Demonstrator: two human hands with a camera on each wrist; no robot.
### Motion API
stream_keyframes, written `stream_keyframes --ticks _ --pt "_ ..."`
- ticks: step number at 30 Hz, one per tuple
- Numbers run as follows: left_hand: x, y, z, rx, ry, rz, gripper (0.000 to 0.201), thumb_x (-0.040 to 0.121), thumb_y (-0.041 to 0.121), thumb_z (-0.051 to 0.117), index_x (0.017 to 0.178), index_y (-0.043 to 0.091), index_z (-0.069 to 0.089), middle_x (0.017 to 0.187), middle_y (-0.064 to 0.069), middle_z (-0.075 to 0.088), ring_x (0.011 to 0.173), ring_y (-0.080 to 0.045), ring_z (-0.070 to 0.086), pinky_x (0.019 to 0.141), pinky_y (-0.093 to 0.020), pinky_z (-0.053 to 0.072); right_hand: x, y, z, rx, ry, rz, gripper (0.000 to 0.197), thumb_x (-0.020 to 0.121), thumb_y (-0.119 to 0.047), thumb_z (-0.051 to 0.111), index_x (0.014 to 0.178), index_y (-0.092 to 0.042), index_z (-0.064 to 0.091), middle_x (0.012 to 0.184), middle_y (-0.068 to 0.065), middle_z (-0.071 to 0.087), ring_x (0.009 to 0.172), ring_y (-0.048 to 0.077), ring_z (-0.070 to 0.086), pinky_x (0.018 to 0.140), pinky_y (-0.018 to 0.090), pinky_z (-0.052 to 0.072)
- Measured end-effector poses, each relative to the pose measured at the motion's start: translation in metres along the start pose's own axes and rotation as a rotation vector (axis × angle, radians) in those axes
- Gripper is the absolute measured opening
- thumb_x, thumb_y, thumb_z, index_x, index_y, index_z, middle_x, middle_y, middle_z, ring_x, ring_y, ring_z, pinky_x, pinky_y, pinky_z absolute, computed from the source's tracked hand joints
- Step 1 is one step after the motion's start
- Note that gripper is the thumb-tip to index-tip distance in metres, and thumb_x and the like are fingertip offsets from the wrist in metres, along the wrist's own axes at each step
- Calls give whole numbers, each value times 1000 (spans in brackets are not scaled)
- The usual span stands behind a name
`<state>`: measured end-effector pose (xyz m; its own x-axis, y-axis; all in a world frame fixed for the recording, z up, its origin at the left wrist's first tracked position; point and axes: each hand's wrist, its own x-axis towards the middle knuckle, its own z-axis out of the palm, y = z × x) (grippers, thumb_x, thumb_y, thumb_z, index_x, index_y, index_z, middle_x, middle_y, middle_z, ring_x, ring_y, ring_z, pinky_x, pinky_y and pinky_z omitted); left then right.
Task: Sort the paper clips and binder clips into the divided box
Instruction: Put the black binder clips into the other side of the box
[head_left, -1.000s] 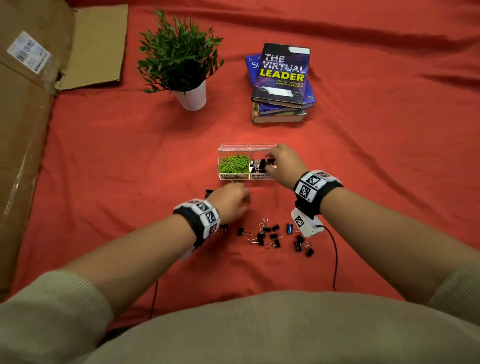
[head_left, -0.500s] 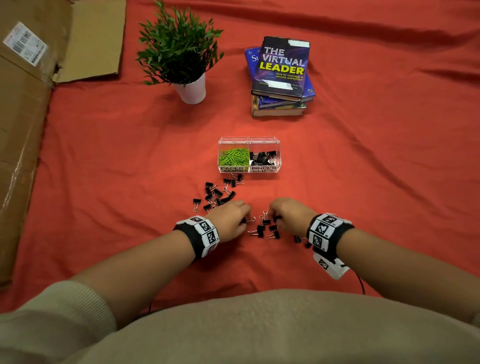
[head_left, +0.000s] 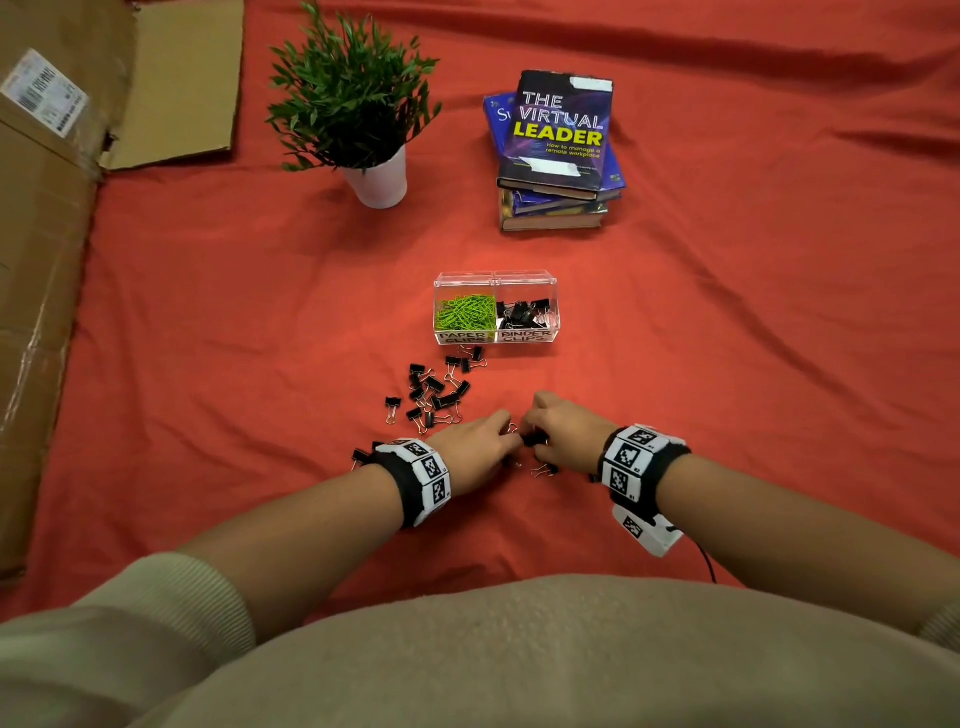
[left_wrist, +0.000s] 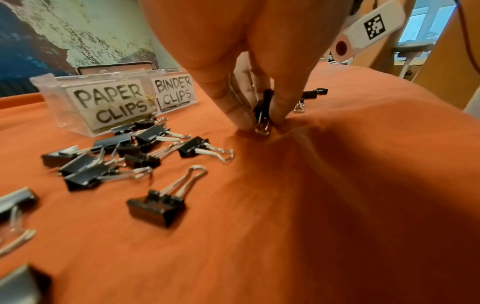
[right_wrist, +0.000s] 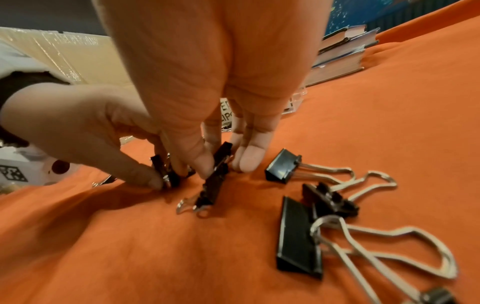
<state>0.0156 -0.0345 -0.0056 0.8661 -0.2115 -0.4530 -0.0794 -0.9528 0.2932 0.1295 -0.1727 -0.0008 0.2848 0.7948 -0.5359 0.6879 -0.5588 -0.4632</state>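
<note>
The clear divided box (head_left: 496, 278) stands mid-cloth, green paper clips (head_left: 465, 310) in its left cell and black binder clips (head_left: 522, 313) in its right cell. A scatter of loose black binder clips (head_left: 434, 389) lies in front of it. Both hands meet just below that scatter. My left hand (head_left: 475, 449) pinches one binder clip (left_wrist: 262, 109) against the cloth. My right hand (head_left: 563, 428) pinches another binder clip (right_wrist: 217, 174), thumb on one side and fingers on the other. Three more binder clips (right_wrist: 306, 197) lie to the right of my right hand.
A potted plant (head_left: 358, 109) and a stack of books (head_left: 558, 150) stand behind the box. Flattened cardboard (head_left: 47, 234) runs along the left edge. The red cloth (head_left: 727, 338) covers the whole surface and bunches under the fingers. A cable (head_left: 704, 564) trails from my right wrist.
My right hand left the box's binder-clip cell and came down to the loose clips near me. Both hands closed in together and each now pinches a clip.
</note>
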Motion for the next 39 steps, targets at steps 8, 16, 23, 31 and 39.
stream_keyframes --ticks 8,16,23,31,39 --pt "1 -6 -2 -208 85 -76 21 83 4 50 104 6 52 111 -12 51 96 -34 57 73 -42 43 3 -9 13 -69 4 50 26 84 -11 54 108 -2 60 114 16 49 98 34 57 82 38 43" --pt "31 -29 -52 -526 345 -309 12 80 8 60 84 18 64 93 -1 67 84 -20 61 73 -28 48 6 12 -6 297 231 165 13 77 -11 67 89 -9 70 85 5 67 71 14 60 69 24 48" --pt "87 -40 -115 -548 488 -373 11 80 5 59 88 12 63 88 -4 65 82 -23 60 66 -25 41 24 26 -76 800 476 247 14 78 -2 70 73 -14 66 64 3 62 42 -5 53 48 8 44" --pt "95 -48 -104 -307 377 -333 20 85 6 53 102 9 63 111 -12 58 105 -32 56 85 -39 48 61 18 -111 386 502 205 6 75 -9 66 81 -7 68 72 9 62 67 22 55 65 30 43" --pt "8 -89 -61 -518 587 -572 13 78 6 56 83 18 59 87 0 53 79 -22 56 74 -39 52 78 -8 -90 -123 582 2 19 81 -17 59 96 -12 68 100 7 64 99 31 51 86 41 44"
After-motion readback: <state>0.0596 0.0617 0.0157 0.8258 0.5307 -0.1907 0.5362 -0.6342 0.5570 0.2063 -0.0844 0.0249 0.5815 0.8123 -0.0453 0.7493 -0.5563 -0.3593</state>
